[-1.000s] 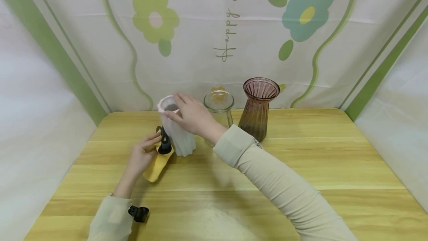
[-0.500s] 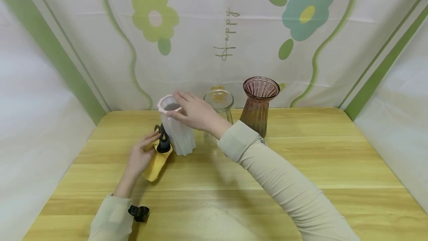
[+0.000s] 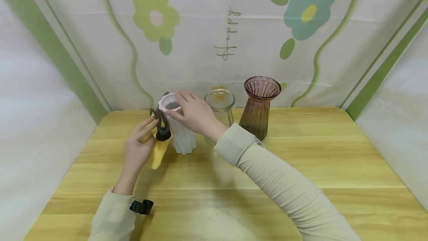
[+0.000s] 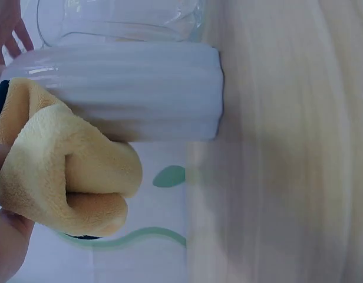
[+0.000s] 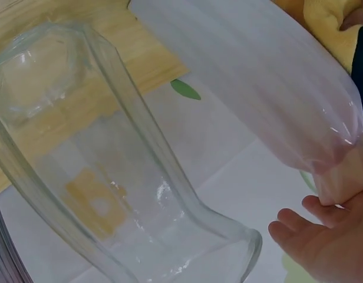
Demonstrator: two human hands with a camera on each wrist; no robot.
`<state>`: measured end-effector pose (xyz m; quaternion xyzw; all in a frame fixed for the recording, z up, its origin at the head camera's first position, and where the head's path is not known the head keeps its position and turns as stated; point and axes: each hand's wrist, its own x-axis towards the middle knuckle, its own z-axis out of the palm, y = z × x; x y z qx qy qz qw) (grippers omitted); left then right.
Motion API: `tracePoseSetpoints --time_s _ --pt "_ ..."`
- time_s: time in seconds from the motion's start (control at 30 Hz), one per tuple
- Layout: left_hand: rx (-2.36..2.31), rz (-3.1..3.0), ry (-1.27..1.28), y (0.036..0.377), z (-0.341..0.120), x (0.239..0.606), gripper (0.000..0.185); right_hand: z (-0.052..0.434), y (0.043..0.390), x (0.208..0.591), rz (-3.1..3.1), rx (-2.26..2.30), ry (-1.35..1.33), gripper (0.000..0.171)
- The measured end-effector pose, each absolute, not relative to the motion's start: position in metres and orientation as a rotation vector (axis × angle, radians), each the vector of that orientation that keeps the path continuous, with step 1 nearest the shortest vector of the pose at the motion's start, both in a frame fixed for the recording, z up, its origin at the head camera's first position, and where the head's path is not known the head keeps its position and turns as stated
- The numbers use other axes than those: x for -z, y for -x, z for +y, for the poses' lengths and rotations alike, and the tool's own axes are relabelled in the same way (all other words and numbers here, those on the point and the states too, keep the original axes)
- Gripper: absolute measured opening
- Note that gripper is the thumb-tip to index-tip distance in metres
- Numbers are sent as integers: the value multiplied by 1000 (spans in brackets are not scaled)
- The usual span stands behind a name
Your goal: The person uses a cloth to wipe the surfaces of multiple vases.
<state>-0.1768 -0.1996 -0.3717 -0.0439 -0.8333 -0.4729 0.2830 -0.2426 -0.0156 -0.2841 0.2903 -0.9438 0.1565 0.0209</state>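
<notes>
A white fluted vase (image 3: pixel 183 137) with a pinkish rim stands upright on the table at centre-left. My right hand (image 3: pixel 197 116) holds it at the rim, thumb on the near side and fingers across the far right side. To the left of the vase, my left hand (image 3: pixel 138 146) grips a folded yellow cloth (image 3: pixel 158 153) with dark edging and a black loop (image 3: pixel 162 125). In the left wrist view the plush folds of the cloth (image 4: pixel 69 165) overlap the upper side of the vase (image 4: pixel 140 88), well above the table.
Right beside the white vase is a clear glass vase (image 3: pixel 219 100), partly behind my right hand. Farther right stands a purple-brown ribbed glass vase (image 3: pixel 257 111). A printed white curtain (image 3: pixel 200 47) hangs behind the wooden table (image 3: pixel 317 151).
My left hand has risen along the side of the white vase, carrying the yellow cloth up towards the rim. The right hand stays at the rim, and the vases keep their places.
</notes>
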Motion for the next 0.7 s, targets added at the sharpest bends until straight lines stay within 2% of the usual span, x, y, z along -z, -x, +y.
tracePoseSetpoints --time_s 0.3,0.7 --pt "1282 -2292 111 182 -196 376 41 -18 241 287 -2885 -537 -843 74" --pt "1175 -2561 134 183 -205 412 42 -19 240 290 -2866 -576 -812 73"
